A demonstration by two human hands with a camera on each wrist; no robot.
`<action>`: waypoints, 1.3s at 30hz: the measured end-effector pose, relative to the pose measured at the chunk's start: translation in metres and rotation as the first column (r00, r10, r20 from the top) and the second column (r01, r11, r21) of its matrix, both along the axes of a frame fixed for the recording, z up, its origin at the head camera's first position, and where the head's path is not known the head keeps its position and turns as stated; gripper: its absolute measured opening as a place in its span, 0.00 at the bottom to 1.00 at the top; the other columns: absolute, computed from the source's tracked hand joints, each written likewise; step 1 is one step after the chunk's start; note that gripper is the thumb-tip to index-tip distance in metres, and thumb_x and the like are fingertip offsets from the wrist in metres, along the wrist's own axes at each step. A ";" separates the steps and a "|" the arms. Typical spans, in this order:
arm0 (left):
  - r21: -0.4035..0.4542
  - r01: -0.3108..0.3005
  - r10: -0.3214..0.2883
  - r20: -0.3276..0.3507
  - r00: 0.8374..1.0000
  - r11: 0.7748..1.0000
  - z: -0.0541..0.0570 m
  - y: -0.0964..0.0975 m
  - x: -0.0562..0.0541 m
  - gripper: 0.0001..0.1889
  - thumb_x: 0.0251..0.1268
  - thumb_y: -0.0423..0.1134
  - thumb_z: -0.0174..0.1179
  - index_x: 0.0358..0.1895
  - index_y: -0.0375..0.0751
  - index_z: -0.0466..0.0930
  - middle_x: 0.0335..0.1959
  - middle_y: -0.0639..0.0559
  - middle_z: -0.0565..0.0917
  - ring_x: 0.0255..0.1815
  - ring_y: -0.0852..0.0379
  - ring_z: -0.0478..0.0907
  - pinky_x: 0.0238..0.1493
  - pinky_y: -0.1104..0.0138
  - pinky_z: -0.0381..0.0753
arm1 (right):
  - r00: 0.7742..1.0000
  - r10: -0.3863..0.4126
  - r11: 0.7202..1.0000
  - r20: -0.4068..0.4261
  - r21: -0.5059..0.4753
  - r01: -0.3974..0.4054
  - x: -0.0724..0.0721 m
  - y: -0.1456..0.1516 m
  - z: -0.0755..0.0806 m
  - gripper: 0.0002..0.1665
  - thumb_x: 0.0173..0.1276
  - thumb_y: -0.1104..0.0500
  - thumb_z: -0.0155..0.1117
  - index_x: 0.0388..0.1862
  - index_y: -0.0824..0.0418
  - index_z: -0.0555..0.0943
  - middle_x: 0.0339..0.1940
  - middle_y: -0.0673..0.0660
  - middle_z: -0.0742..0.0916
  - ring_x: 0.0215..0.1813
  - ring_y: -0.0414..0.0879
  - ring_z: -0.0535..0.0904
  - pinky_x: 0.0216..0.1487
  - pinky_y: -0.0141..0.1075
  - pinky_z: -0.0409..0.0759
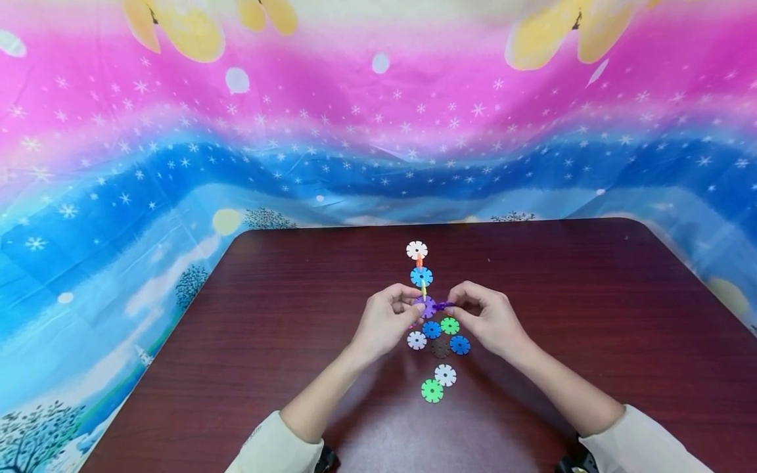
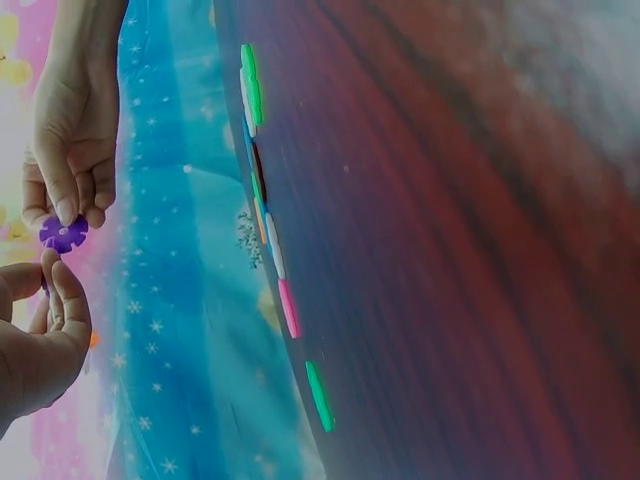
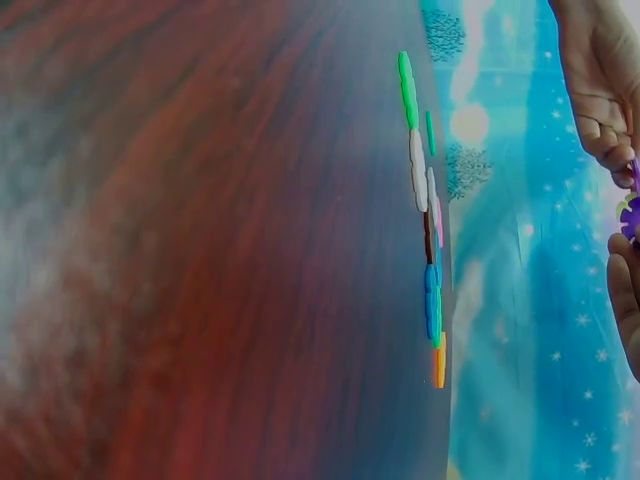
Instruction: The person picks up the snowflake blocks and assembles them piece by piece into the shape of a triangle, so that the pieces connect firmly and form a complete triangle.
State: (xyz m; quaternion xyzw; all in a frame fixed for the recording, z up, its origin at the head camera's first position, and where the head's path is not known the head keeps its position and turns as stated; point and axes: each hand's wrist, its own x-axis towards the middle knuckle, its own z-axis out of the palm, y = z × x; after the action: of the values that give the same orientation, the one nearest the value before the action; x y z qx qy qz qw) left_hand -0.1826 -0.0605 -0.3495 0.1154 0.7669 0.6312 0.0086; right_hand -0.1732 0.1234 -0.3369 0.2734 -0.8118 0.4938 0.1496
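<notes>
Over the dark red-brown wood-grain table, head view: both hands are up, near each other, fingertips pinching. Left hand pinches a light purple notched plastic disc; right hand pinches a dark purple notched plastic disc, seen edge-on, meeting the light one's right edge; can't tell how deep the slots sit. From the light purple disc a chain runs away from the person: yellow edge-on disc, light blue disc, orange edge-on disc, white disc at the far end. Loose discs lie nearer the person: blue and green side by side, then white, brown and another blue, then a white one touching a green one. Cream sleeves on both forearms; pink-and-blue snowflake-print cloth behind. Left wrist view: both hands raised above the tabletop, dark purple disc face-on between their fingertips; table discs in a thin edge-on row. Right wrist view: hands partly cut off at the frame edge, dark purple disc between them.
</notes>
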 end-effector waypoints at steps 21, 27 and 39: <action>0.114 -0.100 0.106 -0.053 0.993 0.988 0.011 0.010 0.013 0.07 0.62 0.25 0.56 0.41 0.23 0.75 0.26 0.35 0.81 0.22 0.45 0.81 0.28 0.59 0.82 | 0.986 -0.037 0.999 -0.162 -0.044 0.031 -0.013 -0.009 -0.016 0.13 0.45 0.78 0.70 0.23 0.64 0.79 0.22 0.54 0.83 0.22 0.42 0.76 0.23 0.36 0.78; 0.097 -0.081 0.085 -0.045 0.995 0.992 0.025 0.007 0.020 0.07 0.62 0.23 0.54 0.41 0.20 0.74 0.29 0.32 0.80 0.23 0.44 0.81 0.29 0.61 0.82 | 0.990 -0.022 1.000 -0.137 -0.017 0.020 -0.021 -0.009 -0.028 0.16 0.47 0.76 0.70 0.24 0.58 0.77 0.23 0.47 0.80 0.22 0.39 0.72 0.21 0.35 0.75; 0.119 -0.059 0.062 -0.017 0.998 0.991 -0.003 0.001 -0.002 0.09 0.62 0.27 0.57 0.42 0.24 0.75 0.27 0.37 0.81 0.22 0.45 0.81 0.25 0.66 0.81 | 0.999 0.000 0.998 0.036 0.066 -0.002 -0.024 -0.004 -0.030 0.13 0.51 0.71 0.70 0.32 0.58 0.78 0.27 0.48 0.82 0.28 0.40 0.78 0.29 0.36 0.79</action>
State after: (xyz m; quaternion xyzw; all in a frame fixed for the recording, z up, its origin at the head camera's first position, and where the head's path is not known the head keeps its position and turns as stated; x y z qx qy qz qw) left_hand -0.1844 -0.0600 -0.3523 0.0990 0.7313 0.6744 -0.0254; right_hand -0.1973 0.1191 -0.3665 0.2695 -0.8301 0.4717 0.1257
